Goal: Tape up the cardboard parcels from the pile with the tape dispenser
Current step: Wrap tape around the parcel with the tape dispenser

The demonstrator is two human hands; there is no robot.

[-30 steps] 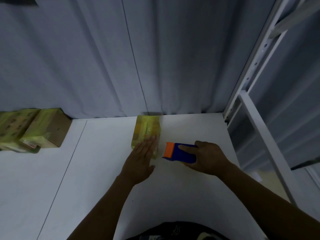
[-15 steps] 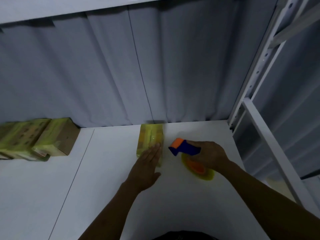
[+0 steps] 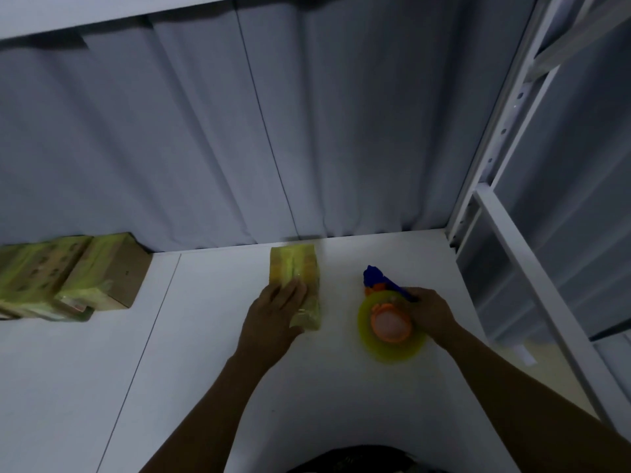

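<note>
The cardboard parcel (image 3: 295,271), laid along 12 to 6 o'clock, is pressed by the left hand (image 3: 273,314) with straight fingers (image 3: 294,291); at its 3 o'clock the tape dispenser (image 3: 389,324) is gripped by the right hand (image 3: 432,312).

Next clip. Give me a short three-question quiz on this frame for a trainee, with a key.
1. True or false: the left hand lies flat, fingers straight, on the parcel in the middle of the table.
2. What does the right hand grip? A: the tape dispenser. B: a pair of scissors. C: nothing.
3. Fill in: the pile of parcels sits on the person's far ____ side, by the curtain.

Key: 1 true; 2 A; 3 left.
</note>
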